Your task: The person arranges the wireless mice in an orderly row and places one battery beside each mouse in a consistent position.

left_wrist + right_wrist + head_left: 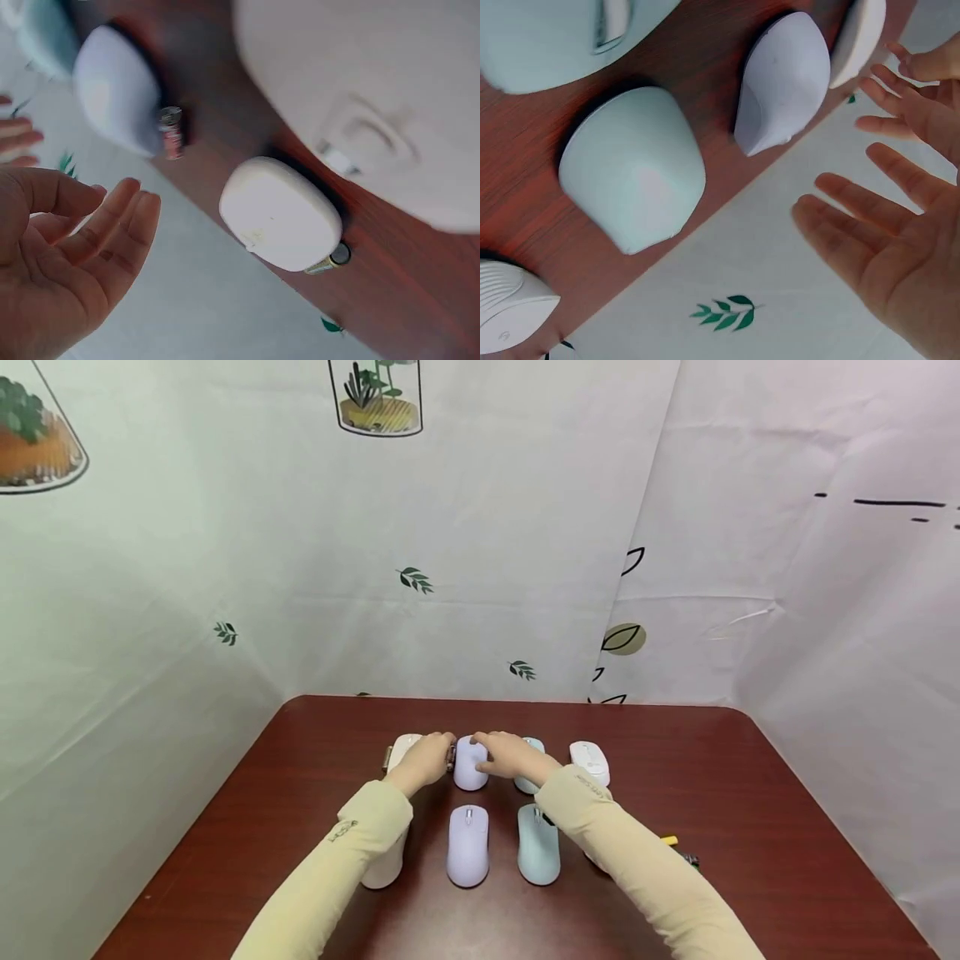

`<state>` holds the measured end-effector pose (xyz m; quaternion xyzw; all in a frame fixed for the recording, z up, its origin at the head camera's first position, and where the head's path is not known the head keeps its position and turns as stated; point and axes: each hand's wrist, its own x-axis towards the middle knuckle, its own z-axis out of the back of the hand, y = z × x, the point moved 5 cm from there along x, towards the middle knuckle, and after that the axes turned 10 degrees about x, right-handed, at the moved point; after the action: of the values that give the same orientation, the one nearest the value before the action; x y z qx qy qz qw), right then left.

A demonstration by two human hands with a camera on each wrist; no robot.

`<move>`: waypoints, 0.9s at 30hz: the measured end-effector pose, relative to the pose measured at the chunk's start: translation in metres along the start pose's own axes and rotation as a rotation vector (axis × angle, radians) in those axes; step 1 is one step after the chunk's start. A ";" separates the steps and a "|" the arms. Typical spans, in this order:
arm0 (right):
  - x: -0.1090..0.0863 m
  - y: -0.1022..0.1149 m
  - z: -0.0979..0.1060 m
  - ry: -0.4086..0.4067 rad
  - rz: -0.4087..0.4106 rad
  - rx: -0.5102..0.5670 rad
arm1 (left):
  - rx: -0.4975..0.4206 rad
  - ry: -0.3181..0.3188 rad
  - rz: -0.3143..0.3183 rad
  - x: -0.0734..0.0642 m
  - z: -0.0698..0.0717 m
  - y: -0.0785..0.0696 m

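Observation:
My left hand (429, 762) is over the back row, between a white mouse-shaped shell (405, 748) and a lavender one (469, 772). Its fingers bend loosely around nothing in the left wrist view. A small red-and-silver battery (171, 131) lies against the lavender shell; another battery (330, 259) shows beside the white shell. The right hand (512, 756) hovers close to the lavender shell from the right, fingers spread and holding nothing in the right wrist view. Below its wrist is a pale teal shell (637, 169), partly covered in the head view.
Nearer me stand a lavender mouse (468, 847), a teal mouse (539, 847) and a white mouse (384, 865) partly behind the left sleeve. A white ridged piece (589, 762) lies back right. By the right sleeve are a yellow item (669, 841) and small dark items (691, 860), half hidden.

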<state>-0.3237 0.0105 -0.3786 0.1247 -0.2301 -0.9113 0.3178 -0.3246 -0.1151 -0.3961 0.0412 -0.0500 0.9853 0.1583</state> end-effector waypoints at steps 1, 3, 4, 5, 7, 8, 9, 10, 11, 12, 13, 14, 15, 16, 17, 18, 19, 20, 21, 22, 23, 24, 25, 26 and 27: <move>-0.004 0.000 0.002 -0.015 0.018 0.007 | -0.018 -0.005 0.009 0.000 0.001 0.002; -0.011 -0.002 0.007 -0.053 0.054 0.017 | -0.063 -0.018 0.027 -0.001 0.003 0.006; -0.014 -0.003 0.010 -0.073 0.073 0.024 | -0.084 -0.020 0.034 -0.001 0.004 0.008; -0.018 -0.004 0.012 -0.091 0.090 0.027 | -0.105 -0.019 0.037 -0.002 0.006 0.009; -0.026 -0.009 0.017 -0.127 0.120 0.032 | -0.142 -0.019 0.036 -0.003 0.008 0.011; -0.030 -0.011 0.020 -0.142 0.128 0.037 | -0.156 -0.022 0.032 -0.003 0.009 0.011; -0.034 -0.014 0.022 -0.157 0.135 0.042 | -0.168 -0.028 0.025 -0.004 0.010 0.010; -0.038 -0.017 0.024 -0.172 0.144 0.044 | -0.176 -0.033 0.020 -0.006 0.012 0.009; -0.042 -0.020 0.026 -0.188 0.150 0.046 | -0.182 -0.043 0.016 -0.007 0.013 0.008; -0.046 -0.023 0.028 -0.206 0.160 0.048 | -0.189 -0.054 0.012 -0.008 0.014 0.006; -0.051 -0.026 0.031 -0.226 0.172 0.050 | -0.197 -0.067 0.008 -0.009 0.015 0.003; -0.055 -0.029 0.034 -0.244 0.185 0.052 | -0.204 -0.083 0.000 -0.009 0.016 0.000; -0.059 -0.032 0.037 -0.263 0.197 0.052 | -0.210 -0.098 -0.007 -0.010 0.018 -0.004; -0.064 -0.035 0.040 -0.280 0.204 0.056 | -0.212 -0.113 -0.016 -0.011 0.018 -0.008; -0.068 -0.038 0.043 -0.295 0.210 0.060 | -0.215 -0.129 -0.028 -0.011 0.019 -0.012; -0.072 -0.041 0.046 -0.311 0.218 0.065 | -0.220 -0.135 -0.037 -0.012 0.020 -0.017; -0.076 -0.044 0.048 -0.320 0.220 0.073 | -0.220 -0.147 -0.048 -0.013 0.021 -0.021; -0.080 -0.048 0.050 -0.326 0.217 0.084 | -0.218 -0.153 -0.058 -0.014 0.022 -0.026; -0.083 -0.052 0.052 -0.331 0.206 0.099 | -0.219 -0.160 -0.068 -0.016 0.023 -0.031; -0.086 -0.056 0.053 -0.334 0.196 0.120 | -0.222 -0.168 -0.079 -0.017 0.024 -0.037; -0.089 -0.060 0.054 -0.337 0.188 0.135 | -0.229 -0.174 -0.092 -0.019 0.025 -0.043; -0.091 -0.064 0.055 -0.340 0.176 0.155 | -0.236 -0.178 -0.104 -0.020 0.025 -0.048; -0.094 -0.069 0.056 -0.343 0.166 0.176 | -0.239 -0.188 -0.122 -0.021 0.026 -0.054; -0.097 -0.074 0.057 -0.349 0.154 0.197 | -0.253 -0.189 -0.139 -0.022 0.026 -0.060; -0.100 -0.080 0.058 -0.356 0.142 0.223 | -0.269 -0.194 -0.161 -0.024 0.026 -0.067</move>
<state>-0.3101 0.1490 -0.3604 -0.0201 -0.3901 -0.8632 0.3197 -0.2791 -0.0622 -0.3672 0.1184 -0.1929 0.9453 0.2350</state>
